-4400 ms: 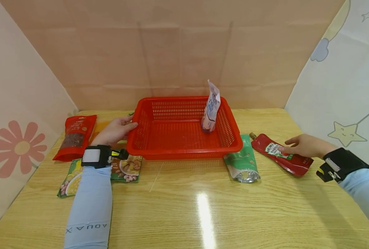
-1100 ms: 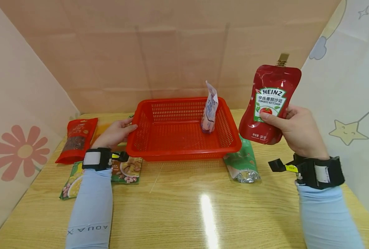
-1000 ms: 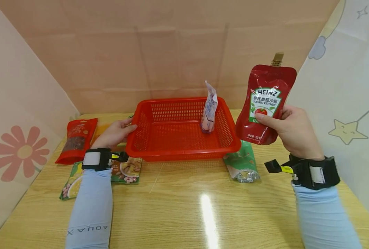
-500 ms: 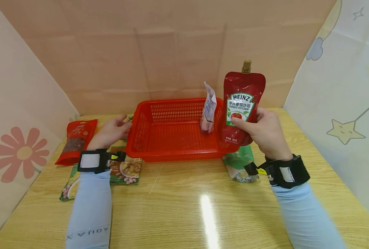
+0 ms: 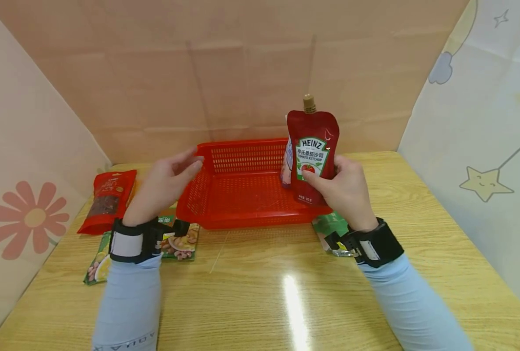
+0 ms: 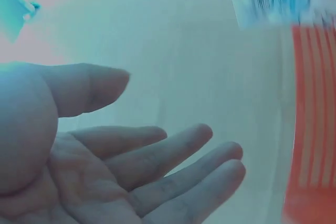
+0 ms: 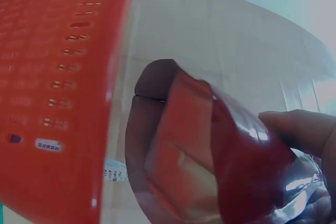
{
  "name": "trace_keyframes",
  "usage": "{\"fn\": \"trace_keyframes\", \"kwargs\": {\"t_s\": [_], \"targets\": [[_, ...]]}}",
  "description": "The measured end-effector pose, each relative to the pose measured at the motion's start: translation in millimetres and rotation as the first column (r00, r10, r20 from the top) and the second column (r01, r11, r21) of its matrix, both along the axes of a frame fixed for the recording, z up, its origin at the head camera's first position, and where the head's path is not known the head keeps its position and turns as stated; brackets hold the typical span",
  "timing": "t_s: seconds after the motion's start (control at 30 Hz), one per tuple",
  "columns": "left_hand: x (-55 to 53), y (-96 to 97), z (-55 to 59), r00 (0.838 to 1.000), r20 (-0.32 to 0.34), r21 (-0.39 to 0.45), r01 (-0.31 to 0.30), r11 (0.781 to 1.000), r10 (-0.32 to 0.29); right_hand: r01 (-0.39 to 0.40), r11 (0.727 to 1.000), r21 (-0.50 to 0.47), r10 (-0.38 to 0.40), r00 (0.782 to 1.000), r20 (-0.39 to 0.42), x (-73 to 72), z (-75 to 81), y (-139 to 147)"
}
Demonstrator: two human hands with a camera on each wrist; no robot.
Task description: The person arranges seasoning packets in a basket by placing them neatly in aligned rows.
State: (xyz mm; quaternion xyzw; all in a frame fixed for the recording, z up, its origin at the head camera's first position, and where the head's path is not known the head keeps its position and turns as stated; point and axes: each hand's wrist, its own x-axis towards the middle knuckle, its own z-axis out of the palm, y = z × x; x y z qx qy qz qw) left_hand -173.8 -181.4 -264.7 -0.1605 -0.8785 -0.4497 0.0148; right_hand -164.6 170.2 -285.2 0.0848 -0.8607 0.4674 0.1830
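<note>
My right hand (image 5: 345, 190) grips a red ketchup pouch (image 5: 314, 151) upright by its lower part, thumb across the label, over the right side of the red plastic basket (image 5: 242, 217). In the right wrist view the bottom of the ketchup pouch (image 7: 247, 166) faces the camera, beside the basket wall (image 7: 68, 129). Behind it a white and pink packet (image 5: 287, 168) stands in the basket, partly hidden. My left hand (image 5: 161, 185) is raised at the basket's left rim with nothing in it; its fingers (image 6: 173, 161) are spread apart from the thumb in the left wrist view.
On the left of the table (image 5: 242, 297) lie a red snack bag (image 5: 109, 197), a yellow-green packet (image 5: 97, 261) and a brown-green packet (image 5: 183, 243). A green pouch (image 5: 330, 229) lies at the basket's front right, partly covered by the right hand and its wrist strap.
My right hand has picked the ketchup pouch up from the table and carried it left over the basket. My left hand has let go of the basket rim and lifted.
</note>
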Motion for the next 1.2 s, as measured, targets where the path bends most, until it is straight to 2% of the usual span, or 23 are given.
{"fn": "trace_keyframes", "kwargs": {"t_s": [0.17, 0.33, 0.43, 0.63, 0.73, 0.83, 0.93, 1.03, 1.07, 1.13, 1.2], "targets": [[8.8, 27.0, 2.5, 0.997, -0.009, 0.134, 0.083, 0.988, -0.082, -0.022, 0.999, 0.039, 0.027, 0.992, -0.125, 0.7, -5.2, -12], [19.6, 54.9, 2.5, 0.994, -0.038, 0.222, 0.111, 0.969, -0.105, -0.01, 0.995, 0.1, 0.032, 0.973, -0.227, 3.3, -9.6, -24], [25.6, 68.8, 1.6, 0.992, -0.034, 0.29, 0.129, 0.948, -0.125, 0.009, 0.99, 0.143, 0.031, 0.96, -0.277, 5.1, -11.7, -30], [36.0, 85.5, 2.6, 0.99, -0.025, 0.438, 0.133, 0.889, -0.135, 0.063, 0.97, 0.236, 0.032, 0.925, -0.379, 5.8, -17.4, -41], [39.4, 91.2, 4.6, 0.988, 0.007, 0.503, 0.131, 0.854, -0.155, 0.09, 0.957, 0.277, 0.044, 0.895, -0.444, 6.2, -20.7, -46], [42.9, 97.3, 7.8, 0.975, 0.077, 0.575, 0.128, 0.808, -0.209, 0.115, 0.942, 0.315, 0.071, 0.85, -0.522, 6.6, -23.8, -52], [44.3, 103.2, 12.7, 0.948, 0.16, 0.662, 0.104, 0.742, -0.276, 0.153, 0.925, 0.347, 0.089, 0.802, -0.591, 7.1, -26.8, -58], [42.6, 108.4, 18.0, 0.917, 0.216, 0.751, 0.064, 0.658, -0.335, 0.201, 0.903, 0.38, 0.093, 0.773, -0.628, 8.3, -29.4, -62], [41.3, 109.4, 19.2, 0.91, 0.226, 0.77, 0.053, 0.636, -0.349, 0.215, 0.896, 0.389, 0.093, 0.765, -0.637, 8.8, -30.0, -64], [38.8, 110.3, 21.2, 0.896, 0.244, 0.796, 0.033, 0.604, -0.371, 0.243, 0.879, 0.41, 0.095, 0.753, -0.651, 9.4, -31.1, -66], [35.8, 110.0, 21.9, 0.884, 0.27, 0.806, 0.009, 0.591, -0.382, 0.262, 0.867, 0.425, 0.1, 0.743, -0.662, 10.1, -31.7, -68]]}}
